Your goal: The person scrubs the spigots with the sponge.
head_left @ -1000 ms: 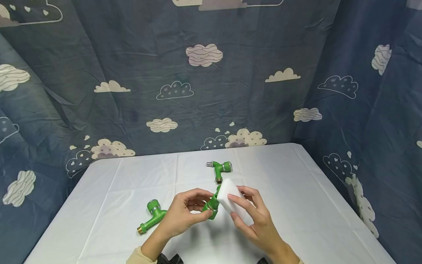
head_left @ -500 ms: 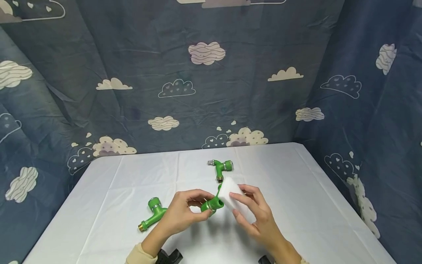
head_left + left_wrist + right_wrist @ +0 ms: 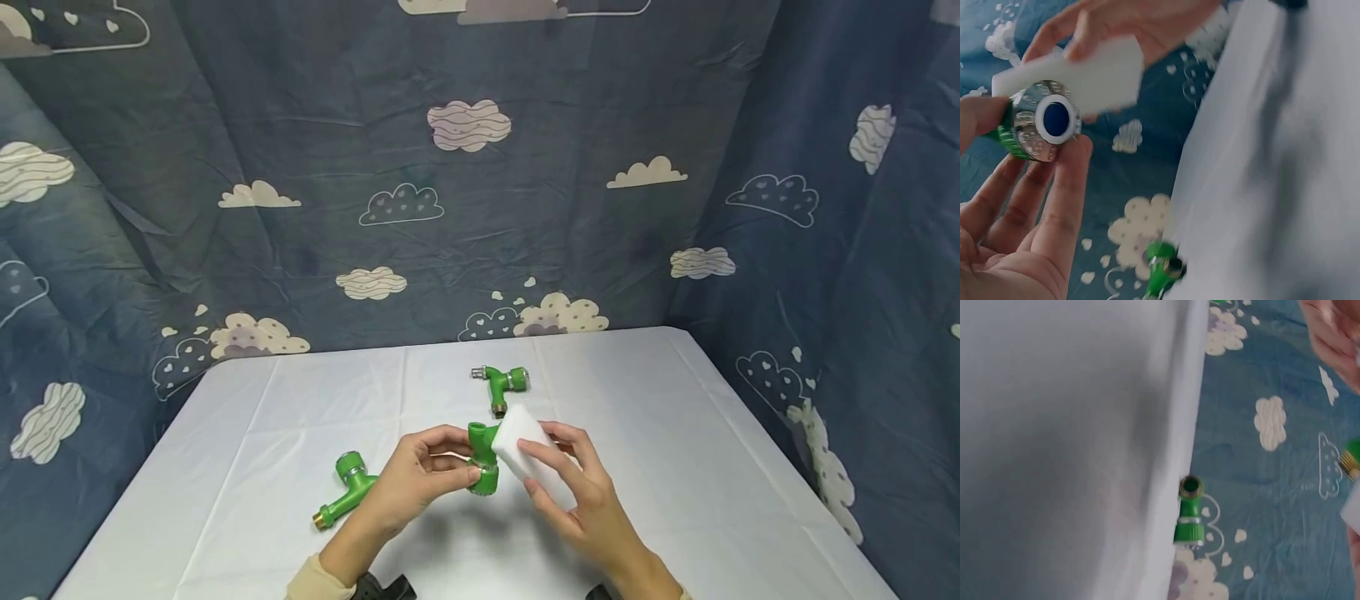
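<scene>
Over the middle of the table, my left hand (image 3: 420, 483) pinches a green tap (image 3: 483, 450) by its knob between thumb and fingers. The tap's knob points down and its open spout faces up in the head view. My right hand (image 3: 592, 500) holds a white sponge (image 3: 521, 442) with spread fingers, its near face right at the tap's side and overlapping part of it. In the left wrist view, the knob's silver ring and blue-centred cap (image 3: 1055, 119) face the camera, with the sponge behind. The tap's brass threaded end (image 3: 1349, 462) shows at the right wrist view's edge.
A second green tap (image 3: 348, 496) lies left of my left forearm, partly hidden by the hand. Farther back, a third green tap (image 3: 498, 383) with a silver nozzle lies on the white-covered table (image 3: 660, 417). A dark cloud-print curtain (image 3: 525, 208) surrounds the back and sides.
My left hand has rotated the tap: half a second ago its open spout faced right, now it faces up. My right hand and the sponge have shifted only slightly.
</scene>
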Available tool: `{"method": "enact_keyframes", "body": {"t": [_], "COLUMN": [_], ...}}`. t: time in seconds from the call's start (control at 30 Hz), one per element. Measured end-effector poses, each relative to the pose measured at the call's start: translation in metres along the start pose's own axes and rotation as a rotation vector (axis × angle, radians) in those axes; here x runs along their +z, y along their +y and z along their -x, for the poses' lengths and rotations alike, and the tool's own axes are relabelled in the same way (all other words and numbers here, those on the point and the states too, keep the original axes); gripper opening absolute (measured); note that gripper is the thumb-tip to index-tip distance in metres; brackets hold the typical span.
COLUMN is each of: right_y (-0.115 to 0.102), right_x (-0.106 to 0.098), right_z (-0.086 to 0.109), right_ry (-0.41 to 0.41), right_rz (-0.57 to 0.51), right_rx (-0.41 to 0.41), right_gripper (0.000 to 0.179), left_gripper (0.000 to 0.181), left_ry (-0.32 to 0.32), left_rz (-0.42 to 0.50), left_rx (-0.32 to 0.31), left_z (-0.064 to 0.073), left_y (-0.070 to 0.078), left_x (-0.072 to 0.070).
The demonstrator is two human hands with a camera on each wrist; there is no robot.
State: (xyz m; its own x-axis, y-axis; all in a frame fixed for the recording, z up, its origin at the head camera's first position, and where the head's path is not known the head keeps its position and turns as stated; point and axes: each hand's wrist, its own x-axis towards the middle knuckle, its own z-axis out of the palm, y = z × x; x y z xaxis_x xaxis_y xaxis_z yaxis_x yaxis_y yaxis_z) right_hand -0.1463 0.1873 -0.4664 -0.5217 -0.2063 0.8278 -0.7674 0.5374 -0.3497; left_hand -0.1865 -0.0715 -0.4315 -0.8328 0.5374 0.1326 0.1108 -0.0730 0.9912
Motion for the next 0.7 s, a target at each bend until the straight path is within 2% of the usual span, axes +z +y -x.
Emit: {"method": "enact_keyframes", "body": {"t": [0.1,0.17,0.27,0.4,0.53,0.63,0.7], "right_y": [-0.001,0.000,0.003,0.008,0.009,0.005,0.001], "right_x": [0.004,0.005,0.004,0.001,-0.002,-0.003,-0.003], "right_z": [0.000,0.001,0.002,0.002,0.000,-0.001,-0.001], "right_ry": [-0.006,-0.002,0.008,0.010,0.041,0.088,0.102], "right_rz": [0.005,0.029,0.071,0.112,0.128,0.091,0.042], "right_rx": [-0.033,-0.015,0.051,0.166,0.235,0.201,0.131], "right_gripper": [0.037,0.036,0.034,0.052,0.060,0.059,0.051], "left_gripper": [0.048,0.050,0.046,0.037,0.038,0.047,0.054], "left_ry": [-0.012,-0.023,-0.041,-0.095,-0.133,-0.091,-0.043], "left_rz": [0.109,0.144,0.175,0.238,0.307,0.341,0.353], "left_rx": [-0.016,-0.013,0.007,0.063,0.100,0.069,0.037], "left_z": [0.001,0.002,0.003,0.007,0.008,0.006,0.004], "left_y": [0.001,0.001,0.001,0.001,0.005,0.008,0.008], "left_x": [0.001,0.001,-0.002,-0.008,-0.012,-0.010,-0.007]}}
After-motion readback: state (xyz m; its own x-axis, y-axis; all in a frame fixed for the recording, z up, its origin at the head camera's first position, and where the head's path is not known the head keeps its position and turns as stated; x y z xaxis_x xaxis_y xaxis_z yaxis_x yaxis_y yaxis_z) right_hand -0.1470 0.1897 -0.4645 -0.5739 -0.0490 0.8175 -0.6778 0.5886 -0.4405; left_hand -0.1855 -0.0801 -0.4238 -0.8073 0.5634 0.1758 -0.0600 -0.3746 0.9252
